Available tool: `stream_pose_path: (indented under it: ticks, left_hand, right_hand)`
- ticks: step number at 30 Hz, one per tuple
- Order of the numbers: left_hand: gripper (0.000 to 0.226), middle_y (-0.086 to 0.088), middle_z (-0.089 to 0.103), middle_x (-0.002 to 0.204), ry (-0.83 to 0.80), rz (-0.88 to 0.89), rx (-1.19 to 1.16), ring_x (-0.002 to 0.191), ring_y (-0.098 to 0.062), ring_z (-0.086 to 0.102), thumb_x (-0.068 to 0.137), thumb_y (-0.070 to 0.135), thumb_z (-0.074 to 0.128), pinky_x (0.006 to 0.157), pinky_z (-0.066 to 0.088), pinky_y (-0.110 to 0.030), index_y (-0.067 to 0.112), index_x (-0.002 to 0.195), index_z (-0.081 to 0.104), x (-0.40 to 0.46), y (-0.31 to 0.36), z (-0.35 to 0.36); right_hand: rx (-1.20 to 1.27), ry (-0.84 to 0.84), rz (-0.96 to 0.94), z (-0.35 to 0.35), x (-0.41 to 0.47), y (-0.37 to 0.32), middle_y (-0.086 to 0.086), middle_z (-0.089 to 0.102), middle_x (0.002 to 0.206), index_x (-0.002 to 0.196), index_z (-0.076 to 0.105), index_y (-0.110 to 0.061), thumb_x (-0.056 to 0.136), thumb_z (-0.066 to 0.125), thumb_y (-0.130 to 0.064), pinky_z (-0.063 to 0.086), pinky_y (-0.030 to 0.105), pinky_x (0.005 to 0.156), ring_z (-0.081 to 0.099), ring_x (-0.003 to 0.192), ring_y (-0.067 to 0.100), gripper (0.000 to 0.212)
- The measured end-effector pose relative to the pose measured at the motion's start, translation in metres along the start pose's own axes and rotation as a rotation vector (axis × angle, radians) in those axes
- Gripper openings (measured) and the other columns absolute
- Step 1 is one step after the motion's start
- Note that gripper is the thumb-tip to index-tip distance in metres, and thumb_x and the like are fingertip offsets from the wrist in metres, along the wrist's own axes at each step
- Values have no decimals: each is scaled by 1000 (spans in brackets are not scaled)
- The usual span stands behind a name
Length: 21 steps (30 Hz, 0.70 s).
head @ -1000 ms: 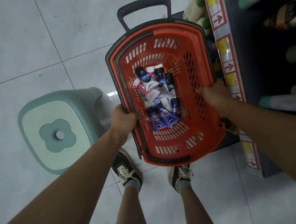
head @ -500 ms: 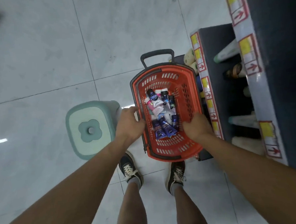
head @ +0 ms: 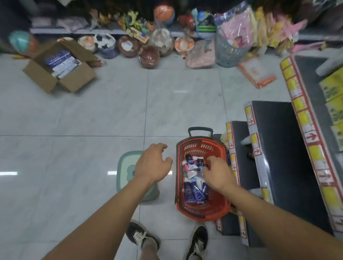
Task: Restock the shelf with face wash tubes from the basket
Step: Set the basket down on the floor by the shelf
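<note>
Face wash tubes point(head: 193, 190) heaped loose in red basket point(head: 203, 211), dark blue ones toward its near end, pink, white and black-capped ones toward its far end. Basket on tiled floor point(head: 68, 155), right side against base of shelf point(head: 274, 144). Right hand point(head: 218, 174) down inside basket at right wall, fingers curled over tubes; whether pinching one cannot be told. Left hand point(head: 153, 164) spread and empty, held above green stool point(head: 125, 172) just left of basket, clear of rim. Open cardboard box point(head: 62, 66) at far left of floor.
</note>
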<state>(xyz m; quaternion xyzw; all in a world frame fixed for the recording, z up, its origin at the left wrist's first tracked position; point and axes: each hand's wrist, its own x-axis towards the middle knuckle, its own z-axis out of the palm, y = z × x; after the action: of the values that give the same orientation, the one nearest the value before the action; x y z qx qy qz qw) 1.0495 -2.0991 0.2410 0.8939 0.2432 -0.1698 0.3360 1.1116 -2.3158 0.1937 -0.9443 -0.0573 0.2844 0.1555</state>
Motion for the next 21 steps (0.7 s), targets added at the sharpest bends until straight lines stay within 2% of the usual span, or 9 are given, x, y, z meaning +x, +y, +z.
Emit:
stream_pose_path:
  ticks: [3,6,10,13,17,21]
  left_hand:
    - [55,3,55,147,41,39,36,132,-21,54,95,35,57,106,48,-40,24,149,50,-24,7,-38]
    - [55,2,56,147,87,83,59,131,-21,55,96,37,55,103,49,-38,24,149,49,-42,8,-72]
    - [55,2,56,147,102,144,97,132,-21,54,95,40,54,104,49,-40,25,148,50,-59,-3,-114]
    - [55,2,56,146,108,207,176,131,-21,54,96,40,52,102,49,-38,24,149,49,-68,-19,-142]
    - [55,1,56,145,102,294,257,130,-22,54,96,39,51,100,48,-38,23,149,49,-77,-40,-173]
    - [55,2,56,145,89,375,288,130,-22,54,97,40,51,100,49,-38,23,149,49,-83,-55,-197]
  right_hand:
    - [-23,9,-44,-26,-28,-31,4,61,131,133,57,-18,94,51,-36,55,41,93,62,110,25,44]
    - [-57,34,-90,-45,-50,-62,7,60,134,136,55,-15,95,50,-35,52,42,98,59,118,27,46]
    - [-101,95,-117,-58,-73,-102,6,63,126,125,59,-18,91,46,-37,53,42,93,61,112,25,41]
    - [-141,133,-146,-65,-87,-132,7,62,129,128,58,-17,91,44,-39,54,43,92,61,114,27,45]
    - [-198,161,-133,-74,-106,-166,11,57,136,136,54,-14,95,48,-34,49,44,98,57,121,32,46]
    - [-181,218,-82,-73,-123,-192,8,57,134,136,54,-17,97,47,-37,49,43,95,59,118,30,44]
